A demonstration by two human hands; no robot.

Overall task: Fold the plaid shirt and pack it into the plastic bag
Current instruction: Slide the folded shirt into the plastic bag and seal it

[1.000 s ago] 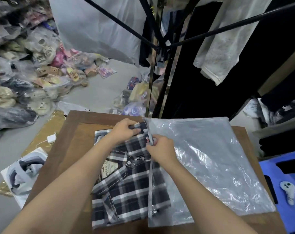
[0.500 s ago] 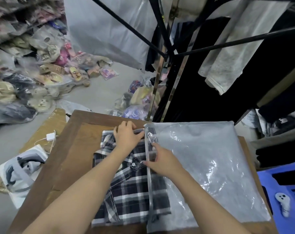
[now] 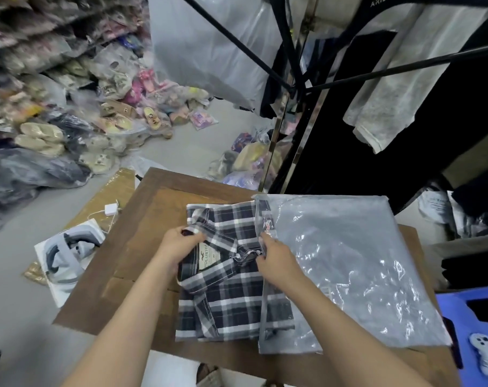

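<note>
The plaid shirt (image 3: 226, 297) is lying folded on the wooden table (image 3: 142, 236), its hem sitting near the table's six o'clock edge. The plastic bag (image 3: 349, 269) is spreading flat at three o'clock of the shirt. Its open left edge is overlapping the shirt's right strip, and the plaid is showing through the plastic there. The left hand (image 3: 178, 247) is curling its fingers around the fabric by the collar, at nine o'clock of the label. The right hand (image 3: 276, 258) is pinching the bag's edge where it is meeting the shirt. Bare wood is lying open at nine and twelve o'clock of the shirt. The bag's five o'clock corner is reaching the table's edge, beside a blue stool (image 3: 466, 308).
</note>
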